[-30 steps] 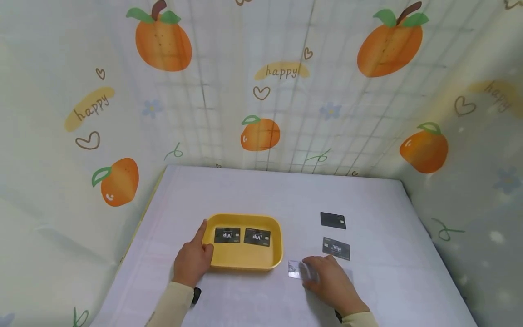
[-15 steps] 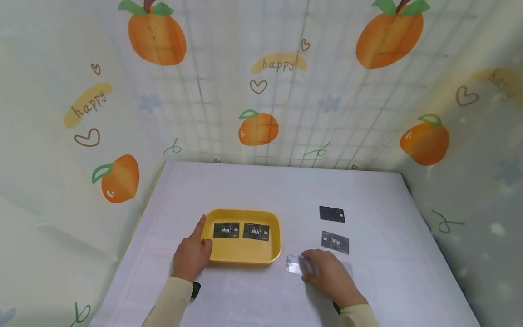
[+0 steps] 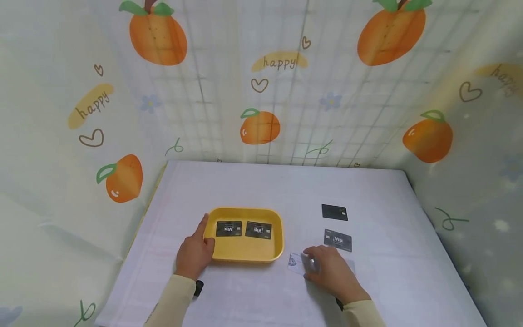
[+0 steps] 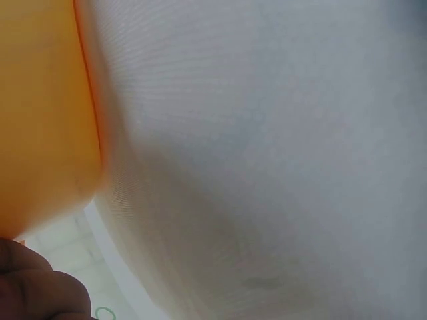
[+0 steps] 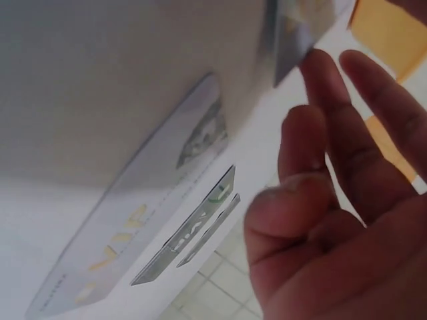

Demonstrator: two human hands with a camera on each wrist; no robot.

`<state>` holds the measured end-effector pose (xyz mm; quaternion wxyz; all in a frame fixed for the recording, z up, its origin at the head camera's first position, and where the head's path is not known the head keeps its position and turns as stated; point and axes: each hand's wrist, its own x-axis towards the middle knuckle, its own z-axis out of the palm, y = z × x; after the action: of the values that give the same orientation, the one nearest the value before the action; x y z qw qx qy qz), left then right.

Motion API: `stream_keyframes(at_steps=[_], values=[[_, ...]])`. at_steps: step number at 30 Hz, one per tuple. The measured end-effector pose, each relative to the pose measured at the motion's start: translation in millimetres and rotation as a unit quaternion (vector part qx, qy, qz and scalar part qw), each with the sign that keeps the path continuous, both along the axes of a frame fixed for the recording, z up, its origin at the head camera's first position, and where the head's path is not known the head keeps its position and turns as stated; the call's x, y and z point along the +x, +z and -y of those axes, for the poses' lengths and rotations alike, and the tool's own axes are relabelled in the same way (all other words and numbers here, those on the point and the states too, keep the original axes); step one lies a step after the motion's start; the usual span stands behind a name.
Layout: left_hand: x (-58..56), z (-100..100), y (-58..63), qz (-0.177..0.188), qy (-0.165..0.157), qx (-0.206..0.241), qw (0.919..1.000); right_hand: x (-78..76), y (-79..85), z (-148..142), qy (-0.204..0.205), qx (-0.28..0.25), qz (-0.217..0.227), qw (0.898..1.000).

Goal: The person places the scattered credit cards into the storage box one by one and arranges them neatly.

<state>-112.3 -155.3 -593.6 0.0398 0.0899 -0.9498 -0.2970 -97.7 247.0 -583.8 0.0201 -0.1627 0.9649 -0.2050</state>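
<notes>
My left hand (image 3: 194, 254) grips the left side of a yellow plastic tray (image 3: 244, 257). Its index finger lies along the rim and the thumb sits over the edge; in the left wrist view, curled fingers (image 4: 50, 293) are beside the tray wall. Two black VIP cards (image 3: 229, 229) lie in the tray. To its right, my right hand (image 3: 333, 274) pinches a clear card (image 3: 295, 262) between thumb and fingers, its left end sticking out. A second clear VIP card (image 5: 143, 213) lies on the table, mostly hidden behind that hand in the head view.
Behind my right hand lie a dark grey VIP card (image 3: 338, 240) and, farther back, a black card (image 3: 334, 212). The white-covered table (image 3: 245, 184) meets a curtain (image 3: 220, 100) printed with oranges at the back and sides.
The head view has shifted slightly. The clear card's left end now shows its printed pattern instead of glare. Both hands stay where they were, and the tray has not moved.
</notes>
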Motion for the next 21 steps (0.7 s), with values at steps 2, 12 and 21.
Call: stream_keyframes(at_steps=[2,12,21], values=[[0.0,-0.1,0.6,0.002,-0.001,-0.001,1.0,1.4,-0.2,0.4,0.003,-0.004,-0.008,1.0],[-0.8,0.8,-0.1,0.006,0.001,-0.004,1.0,2.8,-2.7,6.0,-0.007,0.022,-0.024,0.999],[-1.4,1.5,-2.1,-0.01,-0.003,0.001,0.9999,7.0,-1.7,5.6,-0.007,0.006,0.005,1.0]])
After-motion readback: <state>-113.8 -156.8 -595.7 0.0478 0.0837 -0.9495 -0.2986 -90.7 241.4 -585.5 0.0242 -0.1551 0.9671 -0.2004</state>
